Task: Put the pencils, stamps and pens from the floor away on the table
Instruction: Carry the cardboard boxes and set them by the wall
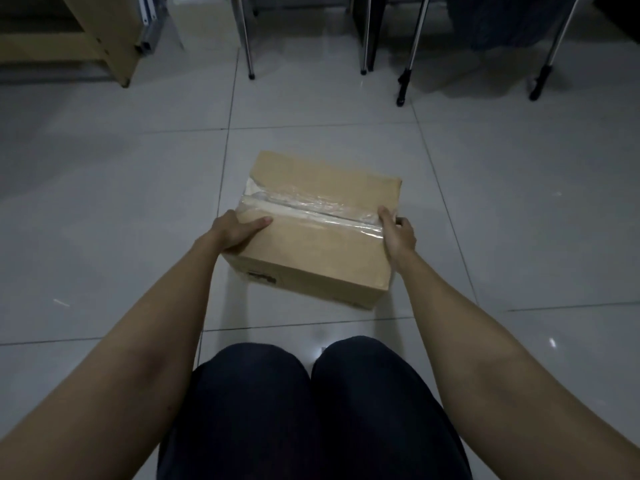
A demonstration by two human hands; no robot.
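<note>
- Left hand (239, 233) grips the cardboard box (311, 233) at its left edge, thumb on top.
- Right hand (398, 235) clasps the right edge, apparently curled.
- The box sits on the tiled floor (104, 202).

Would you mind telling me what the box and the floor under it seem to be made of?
The box looks like plain brown corrugated cardboard, matte, its top seam closed with glossy, wrinkled clear tape. The floor looks like glazed ceramic or porcelain tile: pale, shiny with reflections, split by thin grout lines.

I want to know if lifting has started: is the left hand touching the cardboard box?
Touching. The head view shows the left hand on the cardboard box, thumb lying on its top, palm against its left side.
</note>
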